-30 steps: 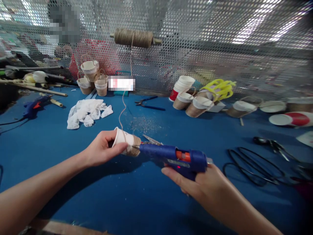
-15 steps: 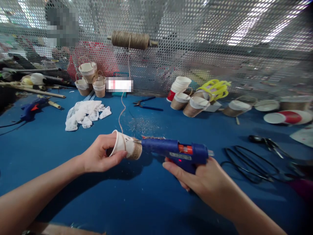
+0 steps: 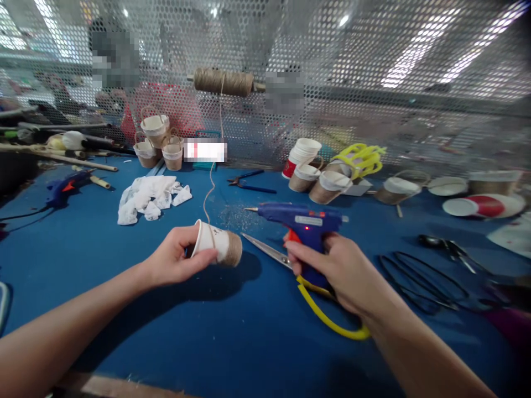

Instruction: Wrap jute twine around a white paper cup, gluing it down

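Note:
A white paper cup (image 3: 220,243) lies tilted in my left hand (image 3: 179,255), its mouth toward the palm. The thumb presses its outside and the other fingers reach into the mouth. Twine wraps the cup's base end, and a loose strand (image 3: 208,193) runs from it up to a twine spool (image 3: 223,82). My right hand (image 3: 327,257) grips a blue hot glue gun (image 3: 298,216) by the handle, its nozzle pointing left, apart from the cup and above the table. Scissors with yellow handles (image 3: 323,315) lie beneath the right hand, partly covered by it.
Crumpled white cloth (image 3: 149,196) and another glue gun (image 3: 68,188) lie at left. Pliers (image 3: 251,182) rest at the back. Twine-wrapped cups (image 3: 329,188) stand back right; others (image 3: 172,155) stand back left. A black cable (image 3: 423,276) coils at right. Perforated metal (image 3: 240,121) closes off the back.
The glue gun has moved up and away from the cup, uncovering the scissors beneath. The cup stays in my left hand at nearly the same place. The view has shifted slightly.

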Tool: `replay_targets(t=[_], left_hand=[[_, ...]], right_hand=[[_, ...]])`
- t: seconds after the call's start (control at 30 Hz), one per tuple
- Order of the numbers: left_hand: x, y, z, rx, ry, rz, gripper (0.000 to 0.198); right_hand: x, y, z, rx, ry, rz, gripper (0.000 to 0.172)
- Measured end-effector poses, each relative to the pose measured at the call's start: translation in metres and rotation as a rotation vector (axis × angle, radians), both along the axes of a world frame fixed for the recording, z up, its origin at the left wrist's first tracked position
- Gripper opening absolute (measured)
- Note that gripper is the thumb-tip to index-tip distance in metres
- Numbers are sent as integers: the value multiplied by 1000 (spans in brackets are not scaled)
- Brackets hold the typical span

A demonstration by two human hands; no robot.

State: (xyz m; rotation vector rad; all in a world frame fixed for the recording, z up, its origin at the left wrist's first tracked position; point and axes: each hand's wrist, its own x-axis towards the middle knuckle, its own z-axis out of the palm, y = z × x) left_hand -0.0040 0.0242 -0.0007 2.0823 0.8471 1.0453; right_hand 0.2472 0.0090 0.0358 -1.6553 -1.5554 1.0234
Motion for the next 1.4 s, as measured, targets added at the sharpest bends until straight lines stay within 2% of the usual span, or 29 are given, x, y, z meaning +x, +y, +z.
replay_targets(t=[0.07,0.27,0.4,0.53,0.6,0.7,0.77,0.8,0.83,0.93,1.03,1.2,1.4], left_hand=[[0,0,-1,-40,-21,12,17],[1,-5,3,-67,-20,-23,19],[3,-8,8,-25,19,-68,20],[4,-9,10,-3,54,-87,19],[4,-11,10,8,51,-97,18],[6,-13,11,19,38,-132,19],[8,-14,11,13,36,-158,20],[8,-15,10,7,32,-168,20],[9,-15,10,-4,26,-176,20],[9,-15,8,-73,-8,-185,19],[8,-15,8,-258,-79,-173,14],[8,-11,5,-641,-281,-88,25],[6,-7,-2,-815,-394,-17,38]], right_hand=[[7,18,-7,33,26,-99,25],[16,65,-31,34,-74,-121,28],[18,78,-38,78,-178,-116,34],[14,74,-29,221,-267,-104,39],[3,66,-21,281,-269,-43,32],[-27,50,-8,303,-224,156,25],[-50,41,-3,243,-145,375,26],[-59,36,-3,169,-20,508,29],[-67,33,-3,107,74,554,29],[-79,26,-5,-2,324,458,22],[-76,23,-2,26,449,305,17],[-64,13,11,124,478,217,15],[-60,3,18,251,433,187,15]])
